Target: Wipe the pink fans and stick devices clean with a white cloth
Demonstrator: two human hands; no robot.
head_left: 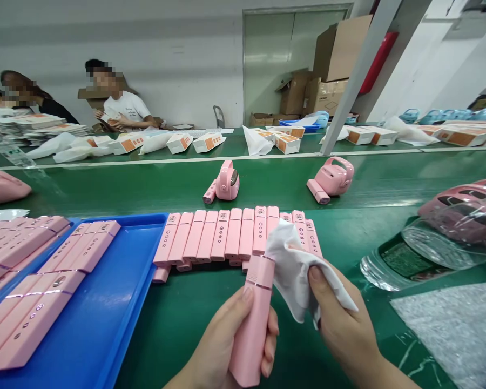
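Note:
My left hand [222,335] is wrapped around a pink microphone [253,324] with a shiny band near its top, held tilted upright with the top end away from me. My right hand [342,313] pinches a crumpled white cloth [287,265] between thumb and fingers. The cloth's left edge meets the upper end of the microphone. Just beyond both hands lies a row of similar pink microphones [222,235], some stacked over others. To the left, a blue tray [101,308] carries more of them, several showing a column of small buttons.
On the green belt behind sit pink handled speakers [228,183], each beside a microphone. A clear plastic bottle [413,254] lies at right, above a grey textured sheet [457,329]. White-orange boxes [287,141] line the far bench, where people work. A slanted post [354,81] rises there.

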